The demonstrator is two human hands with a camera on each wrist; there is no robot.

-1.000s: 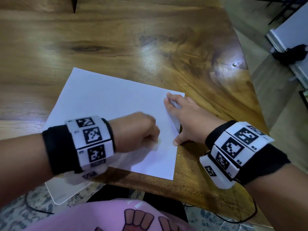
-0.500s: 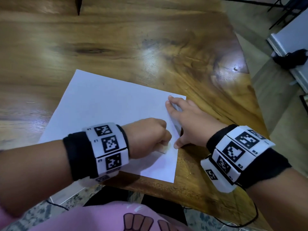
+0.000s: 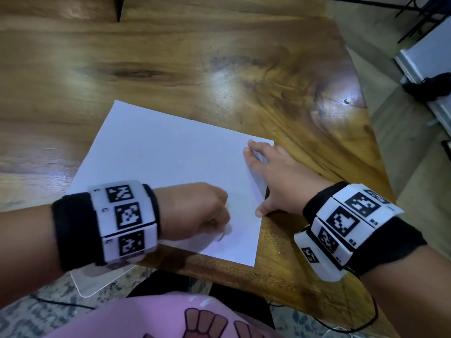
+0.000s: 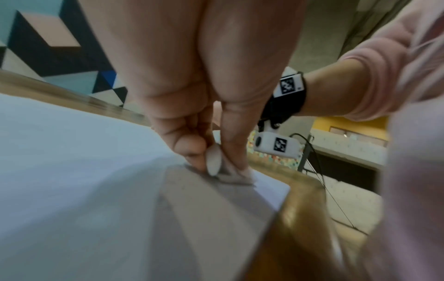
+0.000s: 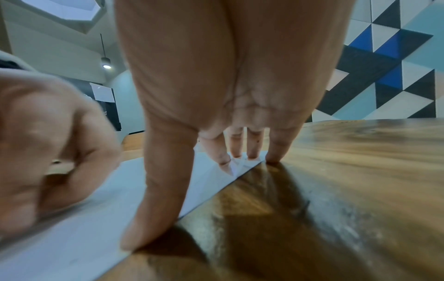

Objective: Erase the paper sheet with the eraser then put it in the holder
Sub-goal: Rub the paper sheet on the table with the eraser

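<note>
A white paper sheet [image 3: 170,164] lies on the wooden table near its front edge. My left hand [image 3: 195,213] is curled in a fist over the sheet's near right part and pinches a small pale eraser [image 3: 225,231], whose tip touches the paper. In the left wrist view the eraser [image 4: 213,159] sits between the thumb and fingers, pressed to the sheet [image 4: 84,180]. My right hand [image 3: 273,179] lies flat with straight fingers on the sheet's right edge. In the right wrist view its fingertips [image 5: 225,161] and thumb press the paper's edge [image 5: 100,218]. No holder is in view.
The wooden table [image 3: 219,57] stretches far ahead and to the left. Its right edge slants past my right wrist, with floor beyond. A dark pointed thing [image 3: 118,8] shows at the table's far edge. A white board [image 3: 92,281] lies on the floor under the front edge.
My left hand has slid back to the left on the sheet with the eraser, after moving right half a second ago. The right hand has stayed in place on the paper's edge.
</note>
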